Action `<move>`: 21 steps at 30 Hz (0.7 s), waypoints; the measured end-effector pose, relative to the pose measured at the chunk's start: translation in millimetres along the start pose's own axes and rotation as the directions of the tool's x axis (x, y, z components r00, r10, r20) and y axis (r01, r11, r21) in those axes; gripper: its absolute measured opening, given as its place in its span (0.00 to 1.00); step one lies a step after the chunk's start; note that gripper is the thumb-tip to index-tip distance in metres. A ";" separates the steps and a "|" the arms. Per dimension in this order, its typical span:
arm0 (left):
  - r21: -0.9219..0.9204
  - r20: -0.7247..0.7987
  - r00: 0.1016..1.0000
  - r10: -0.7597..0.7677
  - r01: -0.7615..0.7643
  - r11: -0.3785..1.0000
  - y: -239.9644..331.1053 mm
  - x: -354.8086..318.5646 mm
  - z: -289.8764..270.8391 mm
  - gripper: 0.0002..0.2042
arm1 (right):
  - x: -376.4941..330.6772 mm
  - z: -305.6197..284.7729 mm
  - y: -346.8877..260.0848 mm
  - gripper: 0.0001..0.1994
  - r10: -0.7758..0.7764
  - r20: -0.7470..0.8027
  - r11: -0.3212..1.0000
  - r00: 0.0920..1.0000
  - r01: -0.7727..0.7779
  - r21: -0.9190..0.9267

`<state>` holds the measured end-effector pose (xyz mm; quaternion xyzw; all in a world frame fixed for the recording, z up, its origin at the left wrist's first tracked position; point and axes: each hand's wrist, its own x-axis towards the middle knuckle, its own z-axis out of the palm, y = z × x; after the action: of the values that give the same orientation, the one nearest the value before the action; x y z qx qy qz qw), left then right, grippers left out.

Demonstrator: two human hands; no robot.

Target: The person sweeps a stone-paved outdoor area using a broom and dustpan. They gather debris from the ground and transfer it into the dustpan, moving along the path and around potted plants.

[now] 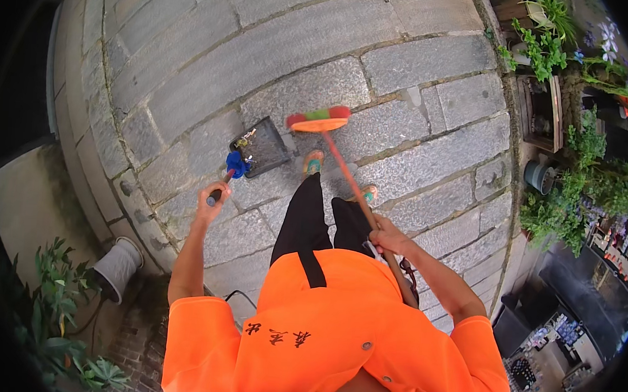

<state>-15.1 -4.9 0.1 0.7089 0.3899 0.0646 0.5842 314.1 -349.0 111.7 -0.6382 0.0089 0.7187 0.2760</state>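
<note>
My right hand [389, 238] grips the wooden stick of a broom [343, 170]. Its head [319, 119], with red, green and orange bands and slightly blurred, is over the stone paving ahead of my feet. Closed round the dark grip of a long-handled dustpan [268, 150] is my left hand [213, 197]. The black pan lies left of the broom head, apart from it, with a few small bits of litter [245, 140] at its left side. Something blue and crumpled [237, 165] covers the handle near the pan.
Grey stone slabs [279, 57] with sunken joints surround my feet. Along the right edge stand potted plants [579, 205], a grey pot [539, 177] and a wooden planter box [540, 113]. To the left are a pale pot [117, 266], a leafy plant [60, 295] and a dark doorway.
</note>
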 end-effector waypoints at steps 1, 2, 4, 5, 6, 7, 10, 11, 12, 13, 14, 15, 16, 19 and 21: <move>0.038 0.011 1.000 0.014 -0.014 0.999 -2.0 -0.8 0.4 0.05 | 2.6 8.7 -4.1 0.23 0.017 0.077 0.997 0.997 -0.022 0.070; 0.075 0.021 0.999 0.027 -0.028 0.997 -3.7 -3.1 -0.5 0.05 | 3.9 14.2 -7.0 0.23 0.028 0.155 0.989 0.988 -0.049 0.137; -0.005 -0.011 1.000 0.023 -0.023 1.000 -6.3 1.4 3.5 0.05 | -6.9 13.6 -18.5 0.26 0.051 0.272 0.978 0.961 -0.104 0.182; -0.069 -0.019 0.999 0.026 -0.027 0.997 -11.4 6.1 3.7 0.05 | -8.3 10.9 -15.7 0.29 0.020 0.327 0.976 0.945 -0.089 0.198; -0.133 -0.011 1.000 0.014 -0.015 0.991 -13.9 3.9 5.3 0.05 | -17.9 9.0 -15.5 0.29 0.028 0.342 0.962 0.939 -0.119 0.248; -0.106 -0.008 1.000 0.007 -0.008 0.994 -5.9 5.6 7.5 0.04 | -29.6 4.0 -22.7 0.29 0.024 0.355 0.946 0.935 -0.136 0.293; -0.070 -0.035 0.999 0.010 -0.012 0.997 12.9 12.0 18.2 0.04 | -59.3 -21.1 -24.6 0.30 0.017 0.291 0.909 0.957 -0.136 0.395; -0.097 -0.050 0.999 0.016 -0.020 0.995 10.6 16.6 25.1 0.04 | -70.2 -32.4 -22.7 0.30 0.009 0.254 0.881 0.967 -0.128 0.456; -0.086 -0.041 0.999 -0.012 0.009 0.996 10.6 20.5 29.3 0.04 | -81.4 -44.4 -21.0 0.30 0.000 0.215 0.850 0.977 -0.114 0.515; -0.067 -0.036 0.999 -0.039 0.037 0.997 12.2 24.1 33.2 0.04 | -88.7 -56.4 -16.6 0.30 -0.002 0.178 0.821 0.984 -0.100 0.562; -0.094 -0.041 0.999 -0.018 0.014 0.995 16.7 29.5 40.2 0.05 | -97.1 -67.4 -11.7 0.27 -0.053 0.157 0.771 0.986 -0.059 0.634; -0.118 -0.054 0.999 -0.003 -0.004 0.993 22.6 36.8 47.7 0.06 | -102.6 -78.8 -4.4 0.25 -0.086 0.118 0.722 0.989 -0.019 0.692; -0.131 -0.049 0.999 0.016 -0.022 0.991 36.6 48.8 58.7 0.07 | -106.7 -89.1 5.9 0.23 -0.116 0.076 0.661 0.990 0.020 0.750; -0.181 -0.030 0.999 -0.040 0.034 0.983 88.3 78.1 94.4 0.08 | -111.0 -123.8 26.0 0.22 -0.115 -0.111 0.600 0.987 0.159 0.784; -0.148 0.013 0.999 -0.042 0.043 0.988 114.6 103.2 117.7 0.08 | -111.0 -153.9 35.4 0.23 -0.105 -0.252 0.594 0.962 0.263 0.760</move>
<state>174.9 -33.2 26.8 0.6554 0.3962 0.0774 0.6383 443.7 -477.9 173.6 -0.5119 0.2817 0.5481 0.5985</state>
